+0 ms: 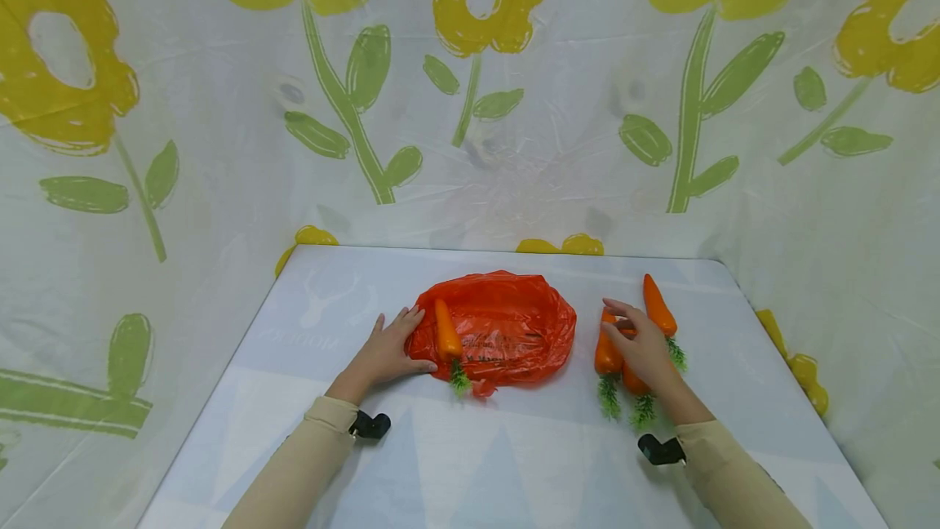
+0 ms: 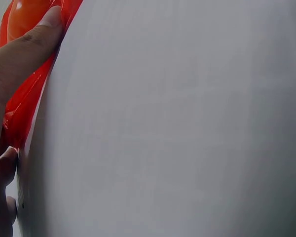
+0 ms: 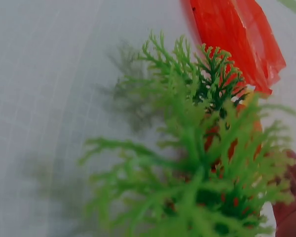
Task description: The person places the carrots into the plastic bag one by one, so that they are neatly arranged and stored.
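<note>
My left hand [image 1: 389, 348] rests on the left rim of a red plastic bag [image 1: 514, 341], its fingers spread. In the left wrist view the thumb [image 2: 32, 47] lies against the red plastic, beside a carrot. One orange carrot [image 1: 446, 333] with green leafy tops lies on the left part of the bag. My right hand [image 1: 646, 349] is over a group of carrots to the right of the bag, thumb and fingers apart around the upper end of the left carrot [image 1: 607, 357]. Another carrot [image 1: 635, 382] is partly hidden under this hand. Green leaves [image 3: 192, 158] fill much of the right wrist view.
A further carrot [image 1: 658, 306] lies right of the right hand, tip pointing away. All lie on a pale patterned table [image 1: 507, 464]. Behind and beside the table hangs a white sheet [image 1: 558, 121] with yellow flowers.
</note>
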### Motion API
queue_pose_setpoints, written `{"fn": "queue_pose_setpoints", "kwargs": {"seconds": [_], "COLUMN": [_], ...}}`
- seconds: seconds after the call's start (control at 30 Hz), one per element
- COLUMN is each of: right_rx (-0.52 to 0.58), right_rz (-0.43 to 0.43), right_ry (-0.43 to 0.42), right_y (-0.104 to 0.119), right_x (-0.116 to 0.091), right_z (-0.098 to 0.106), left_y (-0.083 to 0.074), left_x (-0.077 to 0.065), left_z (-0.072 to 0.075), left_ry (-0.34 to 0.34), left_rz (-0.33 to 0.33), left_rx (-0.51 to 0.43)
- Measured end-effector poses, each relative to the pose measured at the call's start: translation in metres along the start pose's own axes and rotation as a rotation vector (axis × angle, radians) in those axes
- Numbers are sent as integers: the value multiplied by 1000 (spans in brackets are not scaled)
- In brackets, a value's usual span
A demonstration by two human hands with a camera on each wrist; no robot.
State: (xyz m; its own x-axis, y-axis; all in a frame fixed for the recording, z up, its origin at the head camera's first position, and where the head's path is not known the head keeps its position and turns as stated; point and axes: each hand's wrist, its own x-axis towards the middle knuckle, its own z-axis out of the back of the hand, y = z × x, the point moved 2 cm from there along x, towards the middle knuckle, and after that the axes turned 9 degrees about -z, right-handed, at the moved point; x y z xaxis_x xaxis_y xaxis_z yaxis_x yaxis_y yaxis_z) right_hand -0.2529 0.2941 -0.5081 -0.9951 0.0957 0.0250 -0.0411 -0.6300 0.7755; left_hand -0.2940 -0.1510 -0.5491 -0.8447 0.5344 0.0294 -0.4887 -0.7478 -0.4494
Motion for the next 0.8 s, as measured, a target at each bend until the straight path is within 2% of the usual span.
{"fn": "queue_pose_setpoints", "kwargs": {"seconds": [0.43,0.8], "right_rx": [-25,-78], "right_rz": [6,30], "right_ry": [-62,-133], "right_y": [-8,-24], "right_x": [-3,-1], "right_z": [16,29], "left_y": [-2,2], "left_x": [2,3], "left_z": [-1,-2], "left_ry": [13,8], "left_rz": [20,1], "left_rx": [-11,-5]}}
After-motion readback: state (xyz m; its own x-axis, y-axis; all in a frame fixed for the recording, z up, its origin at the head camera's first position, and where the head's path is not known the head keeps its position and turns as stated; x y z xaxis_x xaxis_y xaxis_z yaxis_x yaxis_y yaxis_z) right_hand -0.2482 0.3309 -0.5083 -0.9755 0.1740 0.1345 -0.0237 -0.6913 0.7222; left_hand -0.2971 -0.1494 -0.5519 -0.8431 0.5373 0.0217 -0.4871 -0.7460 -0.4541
